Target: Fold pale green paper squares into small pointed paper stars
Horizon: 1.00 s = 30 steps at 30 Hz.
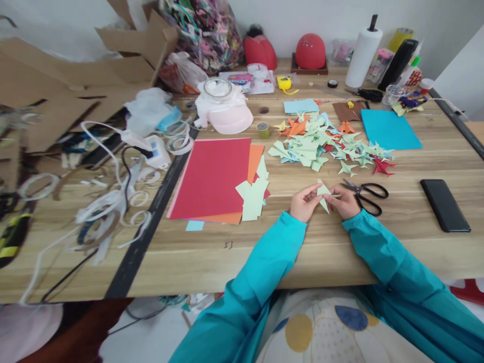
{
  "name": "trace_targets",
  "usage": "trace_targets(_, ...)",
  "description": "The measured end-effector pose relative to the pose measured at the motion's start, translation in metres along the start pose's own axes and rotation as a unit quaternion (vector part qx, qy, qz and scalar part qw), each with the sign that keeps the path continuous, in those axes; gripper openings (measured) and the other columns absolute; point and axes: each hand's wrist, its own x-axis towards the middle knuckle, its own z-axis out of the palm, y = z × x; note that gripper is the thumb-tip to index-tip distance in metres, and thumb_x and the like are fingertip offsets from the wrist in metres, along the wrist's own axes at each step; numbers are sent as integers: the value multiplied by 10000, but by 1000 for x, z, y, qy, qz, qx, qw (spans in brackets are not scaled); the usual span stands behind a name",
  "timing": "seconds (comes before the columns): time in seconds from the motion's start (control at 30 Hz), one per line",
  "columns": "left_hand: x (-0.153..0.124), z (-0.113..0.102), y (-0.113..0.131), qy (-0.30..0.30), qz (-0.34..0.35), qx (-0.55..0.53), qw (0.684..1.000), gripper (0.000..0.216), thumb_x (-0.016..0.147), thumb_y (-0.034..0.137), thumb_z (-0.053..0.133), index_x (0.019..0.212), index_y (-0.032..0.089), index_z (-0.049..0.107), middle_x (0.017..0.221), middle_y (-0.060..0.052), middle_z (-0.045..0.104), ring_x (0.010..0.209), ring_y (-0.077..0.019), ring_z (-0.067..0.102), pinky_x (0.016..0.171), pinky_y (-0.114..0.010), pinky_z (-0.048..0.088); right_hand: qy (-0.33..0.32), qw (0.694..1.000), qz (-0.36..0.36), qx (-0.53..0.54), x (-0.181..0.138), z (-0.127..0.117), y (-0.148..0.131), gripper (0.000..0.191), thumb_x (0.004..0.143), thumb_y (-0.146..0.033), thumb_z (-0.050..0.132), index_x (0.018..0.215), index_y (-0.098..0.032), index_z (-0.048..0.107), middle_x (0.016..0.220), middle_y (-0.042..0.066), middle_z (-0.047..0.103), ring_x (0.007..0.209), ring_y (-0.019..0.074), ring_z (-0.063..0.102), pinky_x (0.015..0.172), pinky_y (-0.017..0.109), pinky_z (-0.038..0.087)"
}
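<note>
Between my two hands is a pale green folded paper (323, 190) with pointed ends, held just above the table. My left hand (303, 202) pinches its left side, fingers closed. On the other side, my right hand (345, 202) grips it between thumb and fingers. Black-handled scissors (372, 190) lie right beside my right hand, blades toward the back left. Behind my hands spreads a heap of folded paper pieces (308, 141), mostly pale green, with some orange, blue and red. A red folded star-like piece (382, 167) rests at the heap's right edge.
Red paper sheets (212, 176) with pale green cutouts (254, 197) lie to the left. A blue sheet (391, 129) sits back right, a black phone (445, 205) at far right. Cables and a power strip (141, 146) crowd the left; red domes (310, 52) stand behind.
</note>
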Motion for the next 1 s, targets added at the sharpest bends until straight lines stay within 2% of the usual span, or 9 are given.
trace_targets(0.17, 0, 0, -3, -12, 25, 14, 1000, 450, 622, 278, 724, 1043, 139, 644, 862, -75, 693, 758, -153, 628, 727, -285, 503, 11, 1000, 14, 8, 1, -4, 6, 307, 667, -414, 700, 588, -156, 553, 437, -20, 581, 304, 84, 481, 293, 180, 326)
trace_targets(0.3, 1, 0, -3, -28, 39, 7, 999, 487, 617, 274, 733, 1073, 143, 626, 988, -100, 677, 894, -192, 627, 818, -320, 501, 38, 998, 13, 54, 2, -3, 7, 285, 662, -395, 708, 596, -160, 561, 459, -20, 592, 312, 89, 497, 296, 184, 366)
trace_targets(0.43, 1, -2, -7, -44, 37, 12, 998, 379, 706, 281, 653, 1057, 140, 633, 1004, -107, 669, 865, -191, 637, 760, -322, 531, 62, 995, -5, 79, 4, -1, 8, 260, 671, -391, 702, 635, -166, 576, 508, -13, 621, 356, 103, 535, 339, 206, 429)
trace_targets(0.5, 1, -3, -8, -42, 74, 57, 995, 290, 741, 249, 606, 1010, 152, 655, 1034, -105, 653, 869, -182, 633, 739, -313, 538, 67, 995, -13, 78, 4, 0, 8, 252, 683, -392, 692, 650, -171, 577, 485, -18, 612, 357, 105, 535, 352, 208, 432)
trace_targets(0.63, 0, -4, -6, -16, 203, 200, 958, 210, 740, 145, 585, 915, 193, 690, 1023, -82, 640, 937, -164, 605, 805, -304, 514, 58, 996, -18, 70, 3, -1, 8, 237, 715, -386, 667, 660, -174, 577, 462, -17, 604, 364, 107, 537, 364, 204, 417)
trace_targets(0.77, -3, -3, -2, 17, 301, 279, 912, 164, 759, 141, 579, 865, 185, 696, 910, -73, 643, 835, -132, 616, 758, -271, 517, 57, 995, -13, 75, 3, 0, 6, 213, 707, -362, 679, 665, -169, 600, 474, -17, 606, 380, 104, 541, 373, 202, 416)
trace_targets(0.87, -5, -3, -2, 17, 349, 324, 879, 168, 789, 148, 544, 862, 184, 692, 911, -75, 633, 818, -124, 612, 722, -251, 524, 56, 995, -10, 87, 3, 0, 7, 194, 693, -345, 694, 665, -169, 618, 474, -22, 599, 384, 101, 536, 381, 206, 418)
trace_targets(1.0, -8, -4, -2, -2, 385, 362, 849, 184, 799, 136, 522, 875, 172, 686, 934, -93, 642, 854, -137, 615, 756, -261, 527, 59, 993, -7, 99, 3, 0, 5, 201, 668, -351, 710, 638, -171, 624, 464, -27, 582, 377, 97, 518, 384, 216, 414)
